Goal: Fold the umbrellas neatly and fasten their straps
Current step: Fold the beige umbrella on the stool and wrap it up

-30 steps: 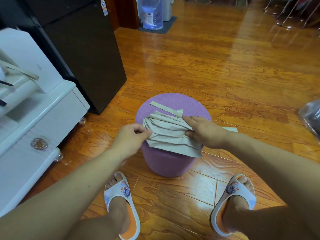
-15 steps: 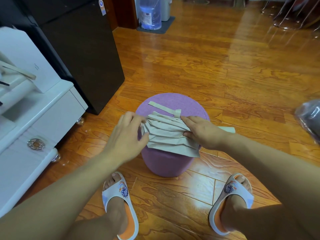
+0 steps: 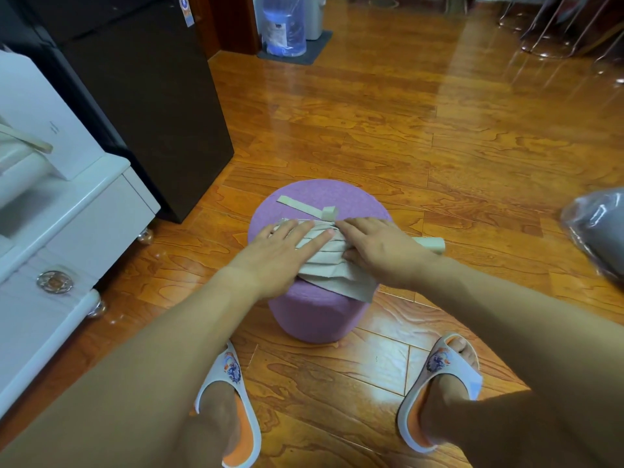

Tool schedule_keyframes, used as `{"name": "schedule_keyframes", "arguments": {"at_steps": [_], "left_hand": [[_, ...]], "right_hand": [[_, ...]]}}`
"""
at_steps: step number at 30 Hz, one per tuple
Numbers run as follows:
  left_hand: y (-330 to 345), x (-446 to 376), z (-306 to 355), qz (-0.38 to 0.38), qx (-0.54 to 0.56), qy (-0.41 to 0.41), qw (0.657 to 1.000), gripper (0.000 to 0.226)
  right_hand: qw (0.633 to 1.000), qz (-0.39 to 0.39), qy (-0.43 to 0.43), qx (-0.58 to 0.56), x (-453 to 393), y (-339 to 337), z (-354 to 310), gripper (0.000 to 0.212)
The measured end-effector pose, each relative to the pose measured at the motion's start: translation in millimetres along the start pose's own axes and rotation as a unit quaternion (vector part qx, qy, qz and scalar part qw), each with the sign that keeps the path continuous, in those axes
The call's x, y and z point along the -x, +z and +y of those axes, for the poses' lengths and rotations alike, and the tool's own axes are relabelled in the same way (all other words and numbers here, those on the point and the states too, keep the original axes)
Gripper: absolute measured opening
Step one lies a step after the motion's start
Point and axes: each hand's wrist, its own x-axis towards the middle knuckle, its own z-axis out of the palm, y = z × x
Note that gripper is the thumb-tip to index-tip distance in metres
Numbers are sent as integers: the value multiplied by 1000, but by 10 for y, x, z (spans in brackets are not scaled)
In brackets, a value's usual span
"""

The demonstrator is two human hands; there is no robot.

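beige umbrella (image 3: 332, 261) lies pleated across top of purple round stool (image 3: 317, 312), centre of frame, canopy's lower edge hanging over stool's near rim. left hand (image 3: 287, 251) flat on the pleats w/ fingers straight, pressing down on canopy's left part. right hand (image 3: 381, 251) on canopy's right part, fingers bent over the folds & thumb tucked at the fabric edge; looks like it grips the cloth. hands close, fingertips nearly meeting at top of canopy. strap (image 3: 305, 208) lies loose on stool top above the hands, unfastened, end curled up. umbrella handle (image 3: 430, 244) sticks out right of right wrist, past stool edge. black cabinet (image 3: 145, 96) upper left, white unit (image 3: 67, 224) at left edge, water bottle (image 3: 283, 25) top centre, grey bag (image 3: 597, 231) at right edge. slippers (image 3: 233, 410) bottom of frame on wood floor (image 3: 422, 130).
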Motion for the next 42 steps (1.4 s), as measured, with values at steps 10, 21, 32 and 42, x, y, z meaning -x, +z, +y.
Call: {"name": "schedule_keyframes", "arguments": {"at_steps": [10,21,32,42], "left_hand": [[52,114,-257,-22,67,-24,997,122],[313,230,-390,94,126,18,987,116],[279,220,-439,74,332,-54,939,92],[312,151,-385,41,412,-63,908,66]], "right_hand": [[990,-20,-12,137,389,255,-103,113],[999,-8,25,20,594,89,420,103],[796,-106,294,-519,764,-163,756,18],[926,-4,236,-295,635,-131,503,34]]}}
